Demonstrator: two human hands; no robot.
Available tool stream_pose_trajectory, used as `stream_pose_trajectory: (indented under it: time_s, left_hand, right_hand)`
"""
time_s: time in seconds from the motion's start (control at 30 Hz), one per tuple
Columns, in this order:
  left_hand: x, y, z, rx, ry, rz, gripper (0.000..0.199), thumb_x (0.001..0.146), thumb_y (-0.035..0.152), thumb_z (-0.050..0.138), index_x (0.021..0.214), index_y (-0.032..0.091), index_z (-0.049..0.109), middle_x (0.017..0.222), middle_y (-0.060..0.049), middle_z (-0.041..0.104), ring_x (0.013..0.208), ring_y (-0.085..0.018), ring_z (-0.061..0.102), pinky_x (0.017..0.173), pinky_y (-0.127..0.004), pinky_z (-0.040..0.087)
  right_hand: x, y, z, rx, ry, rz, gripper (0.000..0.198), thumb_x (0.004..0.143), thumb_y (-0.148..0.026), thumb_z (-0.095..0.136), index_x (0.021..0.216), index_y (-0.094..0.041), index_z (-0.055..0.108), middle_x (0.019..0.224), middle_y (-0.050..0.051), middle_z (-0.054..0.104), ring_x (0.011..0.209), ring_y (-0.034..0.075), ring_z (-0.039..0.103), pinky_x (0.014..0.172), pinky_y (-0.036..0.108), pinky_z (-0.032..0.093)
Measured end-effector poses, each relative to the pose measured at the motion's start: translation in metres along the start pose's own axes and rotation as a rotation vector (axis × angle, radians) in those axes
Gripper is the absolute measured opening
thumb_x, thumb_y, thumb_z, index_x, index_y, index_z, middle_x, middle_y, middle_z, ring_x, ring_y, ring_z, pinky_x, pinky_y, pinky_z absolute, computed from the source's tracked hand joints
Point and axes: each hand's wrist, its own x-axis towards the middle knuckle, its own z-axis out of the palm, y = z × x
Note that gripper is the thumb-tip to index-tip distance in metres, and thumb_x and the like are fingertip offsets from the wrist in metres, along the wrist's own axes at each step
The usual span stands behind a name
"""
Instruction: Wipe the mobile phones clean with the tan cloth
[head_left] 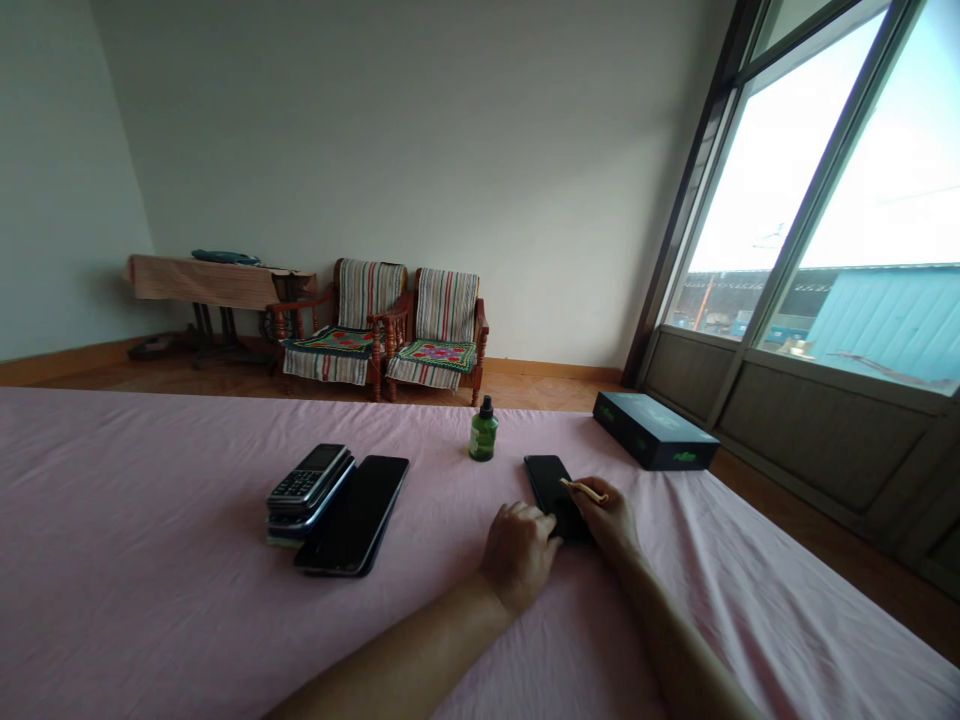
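A black smartphone [545, 477] lies flat on the pink bedsheet, its dark screen facing up. My left hand [520, 552] is closed at its lower left edge, the curled fingers gripping the phone there. Above the right side of the screen, my right hand [608, 518] pinches a thin, pale yellow folded cloth [586, 490]. The lower part of the phone is partly hidden by both hands. Just beyond the phone stands a small green bottle [484, 436] with a black cap.
Left of my hands, large dark phones [360, 515] lie beside a stack topped by a keypad phone [311, 475]. A black box [654, 432] rests near the sheet's right edge. Farther back are two wooden chairs [442, 355] and a cloth-covered table [202, 280]; windows line the right.
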Motion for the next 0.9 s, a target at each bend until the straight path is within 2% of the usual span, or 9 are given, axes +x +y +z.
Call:
stream_pose_trajectory:
  time_s: [0.17, 0.27, 0.4, 0.5, 0.6, 0.73, 0.8, 0.9]
  left_hand:
    - [-0.001, 0.001, 0.001, -0.017, 0.020, -0.012, 0.019, 0.085, 0.020, 0.061, 0.102, 0.019, 0.070, 0.093, -0.008, 0.071, 0.090, -0.025, 0.062, 0.083, -0.039, 0.046]
    - [0.000, 0.000, 0.000, -0.038, 0.045, -0.013, 0.020, 0.085, 0.020, 0.061, 0.103, 0.018, 0.069, 0.095, -0.008, 0.071, 0.091, -0.025, 0.063, 0.083, -0.039, 0.047]
    - [-0.002, -0.001, -0.006, -0.065, 0.087, -0.005, 0.024, 0.086, 0.018, 0.059, 0.108, 0.016, 0.066, 0.102, -0.009, 0.070, 0.095, -0.026, 0.062, 0.086, -0.039, 0.048]
    - [-0.014, -0.003, -0.018, -0.073, 0.091, 0.027, 0.025, 0.085, 0.018, 0.060, 0.110, 0.017, 0.065, 0.104, -0.008, 0.069, 0.096, -0.024, 0.062, 0.087, -0.037, 0.048]
    - [-0.039, -0.006, -0.038, -0.066, 0.080, 0.065, 0.029, 0.083, 0.021, 0.064, 0.112, 0.019, 0.063, 0.107, -0.005, 0.069, 0.100, -0.023, 0.061, 0.092, -0.036, 0.047]
    - [-0.078, -0.019, -0.079, -0.007, 0.065, 0.080, 0.033, 0.083, 0.018, 0.064, 0.116, 0.019, 0.061, 0.113, -0.006, 0.065, 0.102, -0.024, 0.058, 0.094, -0.039, 0.047]
    - [-0.094, -0.032, -0.101, 0.067, 0.080, 0.063, 0.028, 0.085, 0.017, 0.063, 0.113, 0.019, 0.060, 0.108, -0.006, 0.065, 0.099, -0.023, 0.058, 0.092, -0.039, 0.048]
    - [-0.114, -0.056, -0.130, 0.216, 0.107, -0.037, 0.027, 0.083, 0.014, 0.066, 0.109, 0.020, 0.061, 0.105, -0.006, 0.064, 0.099, -0.024, 0.058, 0.089, -0.039, 0.050]
  right_hand:
    - [0.000, 0.003, 0.000, -0.032, 0.019, -0.054, 0.034, 0.060, -0.050, 0.068, 0.064, -0.017, 0.071, 0.051, 0.002, 0.061, 0.051, 0.018, 0.055, 0.046, 0.025, 0.038]
    - [-0.001, 0.002, 0.000, -0.056, 0.033, -0.116, 0.032, 0.064, -0.049, 0.067, 0.067, -0.017, 0.071, 0.064, 0.004, 0.066, 0.060, 0.020, 0.060, 0.054, 0.028, 0.044]
    - [-0.006, -0.005, 0.003, -0.065, 0.016, -0.217, 0.033, 0.072, -0.047, 0.062, 0.081, -0.018, 0.074, 0.083, 0.009, 0.067, 0.075, 0.023, 0.063, 0.067, 0.031, 0.048]
    - [-0.015, -0.012, 0.008, -0.044, -0.048, -0.274, 0.035, 0.078, -0.046, 0.059, 0.094, -0.019, 0.074, 0.093, 0.010, 0.067, 0.082, 0.023, 0.064, 0.070, 0.032, 0.048]
    - [-0.031, -0.023, 0.014, -0.026, -0.165, -0.340, 0.032, 0.082, -0.044, 0.058, 0.099, -0.023, 0.074, 0.093, 0.008, 0.067, 0.084, 0.023, 0.064, 0.073, 0.031, 0.048]
    - [-0.058, -0.046, 0.023, -0.040, -0.359, -0.405, 0.030, 0.090, -0.041, 0.052, 0.104, -0.025, 0.073, 0.091, 0.007, 0.066, 0.081, 0.020, 0.063, 0.071, 0.028, 0.048]
    - [-0.069, -0.054, 0.028, -0.044, -0.429, -0.420, 0.028, 0.092, -0.040, 0.051, 0.102, -0.026, 0.073, 0.085, 0.005, 0.066, 0.076, 0.018, 0.063, 0.068, 0.026, 0.047]
    - [-0.077, -0.056, 0.035, -0.065, -0.505, -0.444, 0.028, 0.092, -0.041, 0.051, 0.097, -0.026, 0.074, 0.079, 0.004, 0.065, 0.070, 0.017, 0.063, 0.064, 0.024, 0.046]
